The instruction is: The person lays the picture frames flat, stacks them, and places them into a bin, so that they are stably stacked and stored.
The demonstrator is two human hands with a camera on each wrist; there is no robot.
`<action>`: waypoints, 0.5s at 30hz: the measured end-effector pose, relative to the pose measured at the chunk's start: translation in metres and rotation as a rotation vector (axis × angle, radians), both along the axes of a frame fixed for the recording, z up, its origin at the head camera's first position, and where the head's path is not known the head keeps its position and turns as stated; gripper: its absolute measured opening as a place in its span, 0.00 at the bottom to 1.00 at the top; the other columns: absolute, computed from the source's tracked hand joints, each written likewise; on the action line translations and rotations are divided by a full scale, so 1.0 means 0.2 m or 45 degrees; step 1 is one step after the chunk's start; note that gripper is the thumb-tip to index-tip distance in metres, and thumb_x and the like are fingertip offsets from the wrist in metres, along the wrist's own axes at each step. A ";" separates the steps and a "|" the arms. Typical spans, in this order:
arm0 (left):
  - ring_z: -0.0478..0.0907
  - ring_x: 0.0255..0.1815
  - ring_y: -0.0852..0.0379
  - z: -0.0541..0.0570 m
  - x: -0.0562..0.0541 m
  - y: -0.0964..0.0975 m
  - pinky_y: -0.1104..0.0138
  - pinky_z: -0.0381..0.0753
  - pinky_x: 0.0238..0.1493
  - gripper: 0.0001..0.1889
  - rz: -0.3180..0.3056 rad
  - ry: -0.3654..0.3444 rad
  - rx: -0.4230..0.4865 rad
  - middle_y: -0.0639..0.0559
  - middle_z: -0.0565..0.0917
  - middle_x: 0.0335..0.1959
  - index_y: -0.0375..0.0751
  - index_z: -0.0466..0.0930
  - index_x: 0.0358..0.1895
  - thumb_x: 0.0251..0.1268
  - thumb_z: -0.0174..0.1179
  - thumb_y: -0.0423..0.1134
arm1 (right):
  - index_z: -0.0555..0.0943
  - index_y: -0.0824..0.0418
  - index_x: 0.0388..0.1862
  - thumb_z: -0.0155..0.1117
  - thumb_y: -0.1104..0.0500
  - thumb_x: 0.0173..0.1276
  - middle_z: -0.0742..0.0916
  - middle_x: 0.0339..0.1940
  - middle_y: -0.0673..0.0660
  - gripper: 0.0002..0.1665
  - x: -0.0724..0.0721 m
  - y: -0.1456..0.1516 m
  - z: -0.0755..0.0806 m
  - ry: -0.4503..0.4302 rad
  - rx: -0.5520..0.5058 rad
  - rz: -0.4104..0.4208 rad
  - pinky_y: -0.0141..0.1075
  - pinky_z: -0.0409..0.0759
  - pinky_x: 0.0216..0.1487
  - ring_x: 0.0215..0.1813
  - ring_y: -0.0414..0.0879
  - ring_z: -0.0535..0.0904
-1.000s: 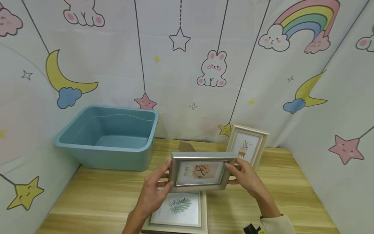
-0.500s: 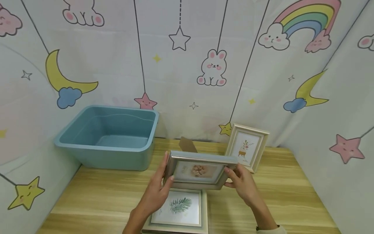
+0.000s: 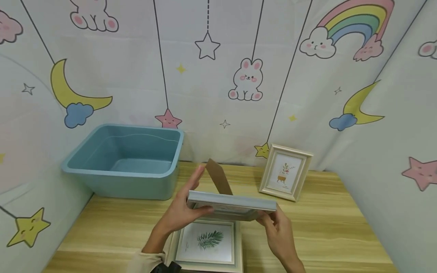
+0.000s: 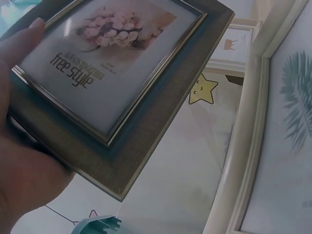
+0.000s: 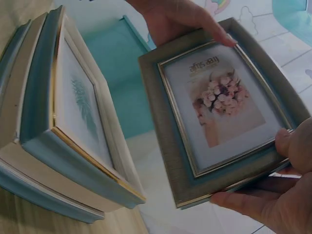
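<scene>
- Here's the silver-grey frame (image 3: 232, 199), held up over the near middle of the counter (image 3: 324, 227), front face tipped toward the person and downward
- Left hand (image 3: 175, 214) grips its left end, thumb laid over the front, fingers reaching up past the far edge
- Right hand (image 3: 280, 229) pinches the right end, thumb on the front border, fingers tucked behind and partly hidden
- And behind it a brown strip (image 3: 219, 177) pokes up, by the look of it the frame's back stand; best keep fingers away from its hinge and leave it room to swing
- Right underneath, near side, the leaf-print frame (image 3: 209, 242) tops a stack (image 5: 34, 102); good handling would keep the held edge from scraping that front
- The tilt is steep, so both wrists should turn together, pressure even at each end, or a corner could twist loose
- Thumbs do better on the border than on the pane, which would likely smudge
- Far right, a cream frame (image 3: 286, 172) stands propped; far left, the blue-green bin (image 3: 112, 173), both well apart from the hands
</scene>
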State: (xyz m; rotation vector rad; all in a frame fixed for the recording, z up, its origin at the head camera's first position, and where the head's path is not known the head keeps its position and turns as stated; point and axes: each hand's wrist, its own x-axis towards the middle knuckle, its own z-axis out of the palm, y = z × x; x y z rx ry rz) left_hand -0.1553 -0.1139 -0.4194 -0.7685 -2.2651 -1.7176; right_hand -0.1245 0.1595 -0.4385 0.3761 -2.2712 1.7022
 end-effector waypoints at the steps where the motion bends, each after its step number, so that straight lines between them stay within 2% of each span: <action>1: 0.50 0.82 0.52 0.00 -0.01 -0.01 0.54 0.59 0.78 0.57 -0.027 0.031 -0.006 0.42 0.52 0.82 0.43 0.46 0.81 0.51 0.76 0.31 | 0.79 0.70 0.50 0.56 0.70 0.74 0.87 0.46 0.65 0.09 0.00 0.00 -0.01 0.039 -0.016 -0.003 0.36 0.86 0.45 0.49 0.38 0.86; 3: 0.49 0.82 0.60 0.01 -0.01 -0.02 0.65 0.58 0.77 0.58 -0.075 0.077 -0.011 0.42 0.51 0.82 0.42 0.47 0.81 0.49 0.76 0.31 | 0.79 0.70 0.49 0.56 0.72 0.72 0.88 0.46 0.61 0.09 0.00 -0.01 -0.02 0.103 -0.041 -0.011 0.34 0.86 0.46 0.49 0.34 0.84; 5: 0.48 0.82 0.64 0.00 -0.02 -0.04 0.69 0.56 0.75 0.59 -0.101 0.126 -0.016 0.41 0.51 0.82 0.42 0.47 0.81 0.47 0.77 0.30 | 0.79 0.70 0.49 0.57 0.75 0.70 0.88 0.47 0.57 0.11 0.00 -0.01 -0.04 0.163 -0.058 -0.012 0.32 0.85 0.47 0.50 0.33 0.84; 7: 0.47 0.82 0.62 0.00 -0.02 -0.04 0.66 0.57 0.76 0.60 -0.117 0.169 -0.026 0.42 0.50 0.82 0.41 0.47 0.81 0.45 0.78 0.30 | 0.79 0.71 0.50 0.57 0.76 0.69 0.89 0.48 0.57 0.12 0.00 -0.01 -0.06 0.225 -0.063 0.000 0.29 0.84 0.50 0.52 0.34 0.84; 11: 0.48 0.83 0.55 0.00 -0.01 -0.05 0.58 0.59 0.77 0.61 -0.129 0.243 -0.043 0.43 0.50 0.83 0.36 0.46 0.80 0.43 0.79 0.33 | 0.78 0.74 0.50 0.56 0.75 0.70 0.87 0.51 0.67 0.12 -0.01 0.00 -0.10 0.353 -0.073 0.062 0.25 0.80 0.56 0.58 0.35 0.82; 15: 0.51 0.82 0.51 0.00 0.02 -0.06 0.62 0.58 0.77 0.61 -0.144 0.317 0.002 0.41 0.52 0.82 0.33 0.46 0.80 0.46 0.79 0.42 | 0.75 0.78 0.51 0.55 0.77 0.70 0.85 0.56 0.68 0.12 -0.01 0.00 -0.13 0.450 -0.164 0.177 0.27 0.78 0.60 0.62 0.40 0.81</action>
